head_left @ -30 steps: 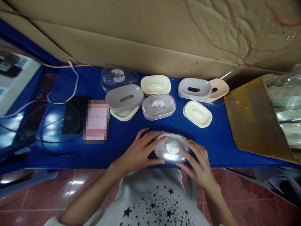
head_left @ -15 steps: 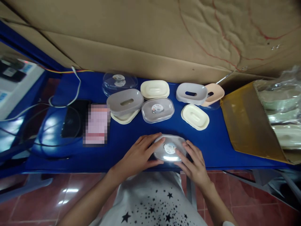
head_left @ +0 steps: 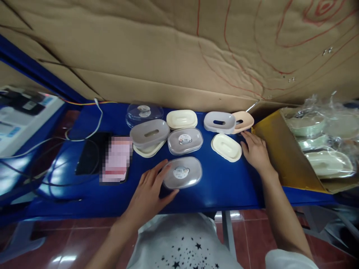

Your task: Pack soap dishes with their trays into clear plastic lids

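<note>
Clasping with the left hand point(head_left: 147, 192) the left end of a lidded grey dish point(head_left: 185, 173), thumb by the near rim, index finger toward the far one, close to the middle of the front edge of the desk point(head_left: 218, 186). Reaching with the right hand point(head_left: 256, 151), fingers loosely spread, between a cream dish point(head_left: 227, 147) and the cardboard box point(head_left: 269, 157) at the desk's right side, fingertips just beside a peach slotted piece point(head_left: 246, 121); cannot tell whether touching. Apparently steadying the lidded dish while feeling for another piece. Probably calls for closing the right fingers on a thin edge without nudging the cream dish. Had both hands on the lidded dish half a second ago; now has it farther left along the front edge, with only the left hand on it.
</note>
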### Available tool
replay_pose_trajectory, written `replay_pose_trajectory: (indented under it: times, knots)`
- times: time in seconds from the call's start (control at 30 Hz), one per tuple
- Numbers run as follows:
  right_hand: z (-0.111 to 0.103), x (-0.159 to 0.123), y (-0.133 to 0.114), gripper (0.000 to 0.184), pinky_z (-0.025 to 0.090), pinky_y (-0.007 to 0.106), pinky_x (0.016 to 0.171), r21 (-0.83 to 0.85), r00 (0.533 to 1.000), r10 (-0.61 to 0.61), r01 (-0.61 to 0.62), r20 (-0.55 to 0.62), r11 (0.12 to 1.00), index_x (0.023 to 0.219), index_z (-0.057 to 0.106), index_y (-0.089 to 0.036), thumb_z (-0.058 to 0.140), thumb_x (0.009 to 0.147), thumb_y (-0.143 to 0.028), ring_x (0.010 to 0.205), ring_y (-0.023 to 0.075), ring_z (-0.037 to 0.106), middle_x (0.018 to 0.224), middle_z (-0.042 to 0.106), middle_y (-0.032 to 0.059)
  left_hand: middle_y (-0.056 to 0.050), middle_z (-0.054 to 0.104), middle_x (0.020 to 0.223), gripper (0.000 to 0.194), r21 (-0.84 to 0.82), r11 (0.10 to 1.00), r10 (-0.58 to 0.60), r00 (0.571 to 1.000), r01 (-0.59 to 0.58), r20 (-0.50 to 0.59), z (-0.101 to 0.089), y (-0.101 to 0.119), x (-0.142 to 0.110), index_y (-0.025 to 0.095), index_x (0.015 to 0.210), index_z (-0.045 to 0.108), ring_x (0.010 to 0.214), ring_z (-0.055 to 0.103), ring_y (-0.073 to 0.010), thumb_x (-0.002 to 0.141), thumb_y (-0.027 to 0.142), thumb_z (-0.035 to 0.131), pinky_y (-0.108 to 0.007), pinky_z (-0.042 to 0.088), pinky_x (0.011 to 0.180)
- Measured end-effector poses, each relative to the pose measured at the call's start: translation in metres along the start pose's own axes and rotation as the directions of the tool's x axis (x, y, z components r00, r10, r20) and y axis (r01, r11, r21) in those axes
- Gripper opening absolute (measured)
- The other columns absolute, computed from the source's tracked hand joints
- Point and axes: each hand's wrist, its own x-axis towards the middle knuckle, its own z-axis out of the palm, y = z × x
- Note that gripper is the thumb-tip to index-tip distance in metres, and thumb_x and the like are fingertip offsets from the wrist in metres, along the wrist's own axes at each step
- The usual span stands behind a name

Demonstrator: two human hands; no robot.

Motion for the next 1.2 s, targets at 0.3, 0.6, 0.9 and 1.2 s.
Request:
replay_pose_trajectory:
  times: [0.3,0.6,0.9,1.2]
  knots:
    - [-0.018,-0.069,-0.073,0.041,0.051,0.056,0.113,0.203,0.965,-0.179,0.139,0.192,0.969,0.151,0.060,-0.032,0.056,0.110,-0.032,0.144,0.0313,0.060,0.161,0.060,0.0102,-0.022,0.055,0.159,0.068,0.053,0.998,-0.033,0.998,0.036,-0.060,0.009,0.000,0.011,0.023,0.160,0.038,0.138,0.061,-0.0411,0.103,0.045,0.068,-0.059,0.052,0.107]
    - [-0.036,-0.021,-0.081,0.043,0.045,0.053,0.121,0.226,0.968,-0.231,0.203,0.103,0.953,0.154,0.055,-0.027,0.057,0.111,-0.031,0.154,0.0271,0.051,0.165,0.056,0.0102,-0.020,0.058,0.157,0.072,0.110,0.994,-0.003,0.999,0.007,-0.040,0.004,-0.021,0.035,0.025,0.161,0.036,0.140,0.061,-0.0421,0.101,0.046,0.068,-0.058,0.053,0.106]
    - [-0.011,0.044,-0.075,0.030,0.044,0.050,0.119,0.092,0.966,-0.252,0.256,-0.062,0.962,0.139,0.068,-0.025,0.054,0.113,-0.031,0.134,0.0237,0.067,0.138,0.077,0.0069,-0.017,0.066,0.143,0.048,0.078,0.977,0.213,0.953,-0.201,-0.216,0.011,0.052,0.013,0.023,0.147,0.054,0.129,0.066,-0.0319,0.101,0.021,0.067,-0.049,0.055,0.105]
    - [-0.044,-0.102,-0.104,0.039,0.057,0.050,0.103,0.337,0.992,-0.095,0.117,-0.082,0.934,0.140,0.066,-0.028,0.071,0.102,-0.020,0.121,0.0268,0.074,0.127,0.079,0.0071,-0.013,0.071,0.140,0.034,0.058,0.910,0.403,0.908,-0.411,0.111,0.051,0.079,0.042,0.019,0.138,0.065,0.136,0.065,-0.0334,0.105,0.021,0.062,-0.050,0.055,0.110]
